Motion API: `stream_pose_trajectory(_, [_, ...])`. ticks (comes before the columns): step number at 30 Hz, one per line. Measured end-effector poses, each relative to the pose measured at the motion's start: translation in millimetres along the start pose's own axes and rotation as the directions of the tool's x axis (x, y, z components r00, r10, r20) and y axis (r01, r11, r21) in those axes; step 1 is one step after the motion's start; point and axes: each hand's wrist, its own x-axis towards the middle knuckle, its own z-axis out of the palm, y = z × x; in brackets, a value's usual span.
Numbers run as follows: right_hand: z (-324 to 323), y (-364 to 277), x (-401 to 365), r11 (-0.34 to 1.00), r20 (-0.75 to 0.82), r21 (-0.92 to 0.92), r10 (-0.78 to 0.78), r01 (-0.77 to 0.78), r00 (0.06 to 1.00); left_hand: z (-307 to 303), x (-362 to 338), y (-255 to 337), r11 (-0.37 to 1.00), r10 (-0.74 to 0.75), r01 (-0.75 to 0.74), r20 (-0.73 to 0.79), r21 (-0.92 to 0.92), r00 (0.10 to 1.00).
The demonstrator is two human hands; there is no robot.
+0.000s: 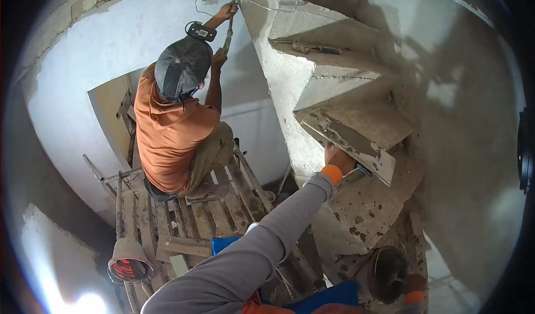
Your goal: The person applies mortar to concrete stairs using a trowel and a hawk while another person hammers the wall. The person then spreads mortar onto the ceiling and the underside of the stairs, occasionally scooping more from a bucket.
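My left hand [339, 159], below an orange cuff, is closed under a flat rectangular mortar board [352, 141]. Wet grey mortar is smeared over the board's top, and a dark blue piece [365, 170] shows beneath it, beside my fingers. The board tilts down to the right in front of the concrete stairs [343, 99]. Low on the right, my right hand [414, 284] is in shadow beside a dark bucket [384, 264], closed around something I cannot make out. A thin pale shape [397, 280] shows at the bucket's mouth near that hand.
A co-worker [175, 119] in an orange top and cap crouches on a slatted wooden platform [223, 194], holding a long tool [229, 32] against the wall. A tipped bucket [129, 261] lies at lower left. Another tool [326, 49] rests on a step; cables [278, 7] hang above.
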Motion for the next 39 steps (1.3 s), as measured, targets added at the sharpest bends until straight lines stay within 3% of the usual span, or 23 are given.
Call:
stream_pose_trajectory(1, [-34.0, 3.7, -11.0, 0.993, 0.011, -0.033, -0.113, 0.113, 0.994, 4.8, 1.0, -1.0, 1.000, -0.004, 0.004, -0.012, -0.011, 1.000])
stream_pose_trajectory(4, [-38.7, -0.6, -14.1, 0.995, 0.078, -0.012, -0.102, 0.103, 0.992, 15.6, 1.1, -6.2, 0.995, 0.089, -0.079, -0.156, 0.066, 0.984])
stream_pose_trajectory(7, [-30.4, -9.7, -7.6, 0.998, 0.105, 0.004, -0.067, 0.067, 0.992, 5.6, -1.3, -2.3, 0.998, 0.045, -0.045, -0.019, 0.047, 0.999])
stream_pose_trajectory(10, [-23.7, -13.5, -5.6, 0.998, 0.105, 0.025, -0.058, 0.056, 0.993, 6.9, -1.4, -1.4, 0.997, 0.041, -0.035, -0.077, 0.070, 0.996])
stream_pose_trajectory(13, [-28.3, -14.9, -8.0, 1.000, 0.124, 0.016, -0.023, 0.022, 0.992, 5.9, 1.1, -1.2, 0.998, 0.014, -0.012, -0.033, 0.062, 0.999])
stream_pose_trajectory(19, [-46.0, -16.1, -17.7, 0.990, 0.143, 0.082, -0.122, 0.112, 0.982, 1.8, -2.7, 1.4, 0.999, 0.002, 0.000, -0.047, 0.033, 0.999])
stream_pose_trajectory(22, [-95.4, -29.9, -18.6, 0.998, 0.322, 0.061, -0.031, 0.013, 0.946, 2.4, -3.6, 0.8, 1.000, 0.003, -0.002, -0.064, 0.019, 0.998])
stream_pose_trajectory(25, [-62.3, -24.8, -10.2, 0.999, 0.247, 0.032, -0.047, 0.040, 0.968, 4.5, -3.2, 0.2, 0.999, 0.029, -0.025, -0.140, 0.034, 0.990])
stream_pose_trajectory(27, [-66.5, -39.3, -10.7, 0.979, 0.230, 0.025, 0.192, -0.203, 0.954, 10.0, -2.2, -3.3, 0.999, 0.041, -0.038, -0.142, 0.024, 0.989])
stream_pose_trajectory(29, [-69.8, -39.2, -12.5, 0.979, 0.217, 0.032, 0.188, -0.200, 0.958, 8.4, -1.8, -3.8, 0.999, 0.044, -0.043, -0.124, 0.015, 0.991])
stream_pose_trajectory(31, [-64.9, -26.5, -15.0, 0.998, 0.209, 0.045, -0.059, 0.050, 0.976, 5.8, 0.6, -2.9, 0.999, 0.040, -0.039, -0.086, 0.006, 0.995])
stream_pose_trajectory(37, [-43.0, -21.4, -9.2, 0.995, 0.183, -0.007, -0.100, 0.103, 0.978, 13.0, 0.5, -5.1, 0.998, 0.061, -0.057, -0.175, 0.030, 0.983])
stream_pose_trajectory(39, [1.1, -12.0, 3.7, 0.992, 0.171, -0.023, -0.115, 0.121, 0.978, 14.8, 0.4, -5.2, 1.000, 0.028, -0.029, -0.144, -0.007, 0.989])
